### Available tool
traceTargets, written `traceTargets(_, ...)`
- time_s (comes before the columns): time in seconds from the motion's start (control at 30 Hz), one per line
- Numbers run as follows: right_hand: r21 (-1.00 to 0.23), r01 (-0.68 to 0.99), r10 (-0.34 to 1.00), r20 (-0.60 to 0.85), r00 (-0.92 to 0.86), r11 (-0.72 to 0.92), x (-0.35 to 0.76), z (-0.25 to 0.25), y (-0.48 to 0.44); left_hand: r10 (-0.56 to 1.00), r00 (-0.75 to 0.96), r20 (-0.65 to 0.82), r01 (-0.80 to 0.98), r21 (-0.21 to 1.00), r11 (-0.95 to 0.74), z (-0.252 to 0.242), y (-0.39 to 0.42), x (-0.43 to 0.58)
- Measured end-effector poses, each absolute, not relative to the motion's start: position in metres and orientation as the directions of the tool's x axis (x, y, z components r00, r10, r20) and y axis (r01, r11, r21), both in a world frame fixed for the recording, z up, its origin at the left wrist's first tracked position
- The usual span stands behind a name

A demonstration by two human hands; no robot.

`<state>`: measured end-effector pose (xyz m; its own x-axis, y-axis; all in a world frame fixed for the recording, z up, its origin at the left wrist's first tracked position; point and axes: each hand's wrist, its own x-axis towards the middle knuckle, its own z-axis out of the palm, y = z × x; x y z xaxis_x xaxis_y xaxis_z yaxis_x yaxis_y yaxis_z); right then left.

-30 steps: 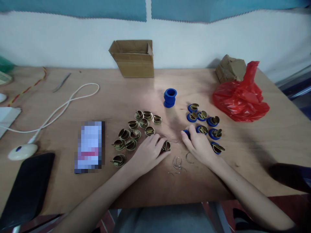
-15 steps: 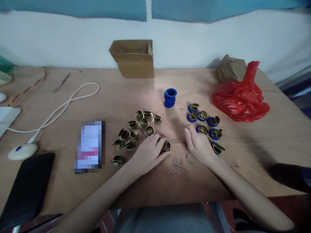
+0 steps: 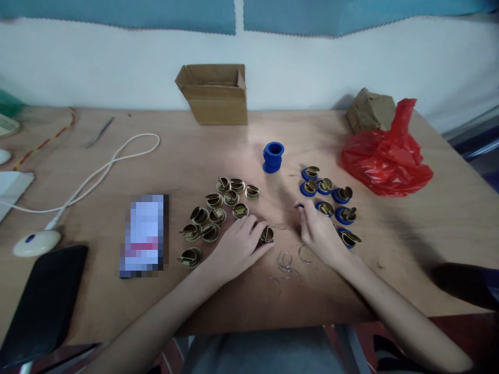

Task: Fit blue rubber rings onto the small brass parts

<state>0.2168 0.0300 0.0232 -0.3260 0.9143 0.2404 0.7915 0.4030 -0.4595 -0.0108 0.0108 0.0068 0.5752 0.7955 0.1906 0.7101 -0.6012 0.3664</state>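
Observation:
My left hand (image 3: 242, 243) is closed around a round brass-coloured piece (image 3: 267, 235) with a bar across its open top, held down at the table. A thin wire lies just beyond it. To the right, my right hand (image 3: 317, 228) is closed in a pinch; a small dark blue bit shows at its fingertips, mostly hidden. Several similar brass pieces (image 3: 211, 232) stand left of my left hand. Around my right hand are several brass pieces seated in blue rings (image 3: 345, 214). Thin curved metal wires (image 3: 285, 261) lie between my forearms.
A stack of blue rings (image 3: 273, 157) stands mid-table. Behind it is an open cardboard box (image 3: 220, 106). A red plastic bag (image 3: 385, 161) and a crumpled brown package (image 3: 368, 110) are back right. Left lie a phone (image 3: 144, 236), a black case-like object (image 3: 42, 306) and a white cable (image 3: 105, 169).
The fingertips of my right hand have shifted slightly, and a dark blue bit now shows between them. My left hand stays in place on the brass piece.

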Motion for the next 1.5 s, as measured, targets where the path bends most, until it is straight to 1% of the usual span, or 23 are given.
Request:
traceTargets(0.2,-0.490,0.758,0.903,0.223,-0.368,0.430,0.2173,0.0238,0.0295,0.797,0.572,0.193,0.710,0.371,-0.599,0.0062,0.0099,-0.0108)
traceTargets(0.37,-0.460,0.773,0.898,0.178,-0.402,0.438,0.2162,0.0279,0.0289,0.799,0.573,0.181,0.714,0.369,-0.595,0.0068,0.0102,-0.0110)
traceTargets(0.47,-0.447,0.775,0.893,0.175,-0.414,0.447,0.2154,0.0287,0.0291,0.799,0.572,0.183,0.714,0.367,-0.596,0.0069,0.0102,-0.0111)
traceTargets(0.57,-0.458,0.767,0.893,0.192,-0.407,0.448,0.2155,0.0290,0.0297,0.798,0.573,0.186,0.713,0.365,-0.598,0.0067,0.0098,-0.0110)
traceTargets(0.73,-0.530,0.740,0.908,0.196,-0.369,0.415,0.2181,0.0301,0.0302,0.798,0.573,0.188,0.716,0.359,-0.599,0.0065,0.0099,-0.0107)
traceTargets(1.07,-0.500,0.774,0.921,0.194,-0.337,0.388,0.2201,0.0297,0.0292,0.798,0.577,0.176,0.714,0.366,-0.597,0.0068,0.0097,-0.0109)
traceTargets(1.27,-0.539,0.754,0.925,0.169,-0.340,0.376,0.2195,0.0317,0.0284,0.796,0.576,0.184,0.713,0.363,-0.600,0.0073,0.0102,-0.0105)
traceTargets(1.5,-0.582,0.681,0.894,0.239,-0.379,0.444,0.2192,0.0291,0.0295,0.797,0.577,0.177,0.712,0.369,-0.597,0.0072,0.0096,-0.0115)
